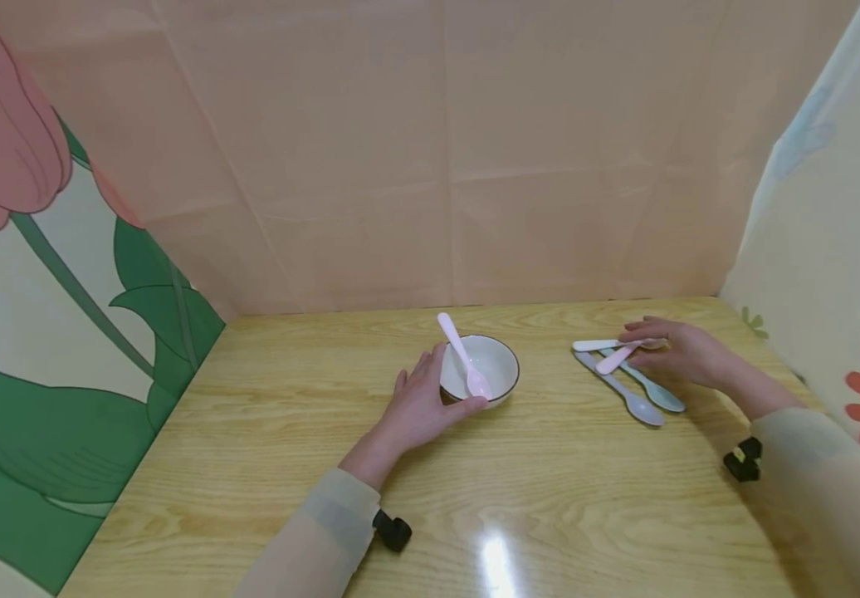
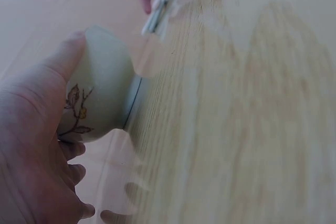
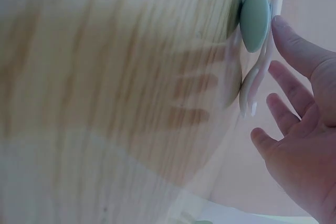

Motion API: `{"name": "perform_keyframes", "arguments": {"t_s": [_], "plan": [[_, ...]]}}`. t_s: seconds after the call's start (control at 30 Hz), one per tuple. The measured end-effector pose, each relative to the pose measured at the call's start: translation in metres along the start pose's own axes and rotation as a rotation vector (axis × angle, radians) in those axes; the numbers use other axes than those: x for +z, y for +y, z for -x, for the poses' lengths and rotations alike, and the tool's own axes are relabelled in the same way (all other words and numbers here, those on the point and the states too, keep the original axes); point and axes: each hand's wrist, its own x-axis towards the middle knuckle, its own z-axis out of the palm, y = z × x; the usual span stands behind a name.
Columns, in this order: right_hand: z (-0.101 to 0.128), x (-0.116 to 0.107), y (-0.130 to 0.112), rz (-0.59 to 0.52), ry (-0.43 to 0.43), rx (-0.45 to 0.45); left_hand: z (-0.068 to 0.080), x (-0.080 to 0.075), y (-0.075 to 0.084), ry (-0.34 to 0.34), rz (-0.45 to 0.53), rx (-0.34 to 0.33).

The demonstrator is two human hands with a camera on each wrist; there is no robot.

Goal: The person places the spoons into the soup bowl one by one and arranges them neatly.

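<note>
My left hand (image 1: 422, 403) holds a white bowl (image 1: 500, 363) with a dark rim, thumb at the near rim and fingers round its left side. A pink spoon (image 1: 463, 353) leans inside, its handle sticking up past the far rim. The left wrist view shows a branch pattern on the bowl's outside (image 2: 105, 77). My right hand (image 1: 676, 350) reaches over several spoons, fingers spread. Its thumb tip is right at a pale handle in the right wrist view. Among these are a white spoon (image 1: 594, 345), another pink spoon (image 1: 615, 360), a green spoon (image 1: 657, 392) and a grey spoon (image 1: 641, 407).
The wooden table (image 1: 288, 432) has a pinkish cloth (image 1: 340, 166) hanging behind its back edge. A tulip-printed panel (image 1: 34, 399) borders the left side, and a flower-printed one (image 1: 833, 274) the right. A black wrist camera (image 1: 393, 531) sits at the left cuff.
</note>
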Motion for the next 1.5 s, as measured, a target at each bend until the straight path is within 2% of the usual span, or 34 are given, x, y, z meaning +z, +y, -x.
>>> {"name": "perform_keyframes", "arguments": {"t_s": [0.7, 1.07, 1.5], "plan": [[-0.0065, 0.0, 0.0046, -0.039, -0.016, 0.032, -0.0012, -0.0007, 0.0, -0.008, 0.001, 0.011], [-0.0066, 0.0027, 0.0083, -0.015, -0.004, -0.012, -0.0013, 0.0004, -0.0028, -0.016, -0.015, -0.007], [-0.0084, 0.0014, 0.0032, -0.02, -0.02, 0.032, -0.0001, 0.001, -0.002, -0.009, -0.006, -0.01]]}}
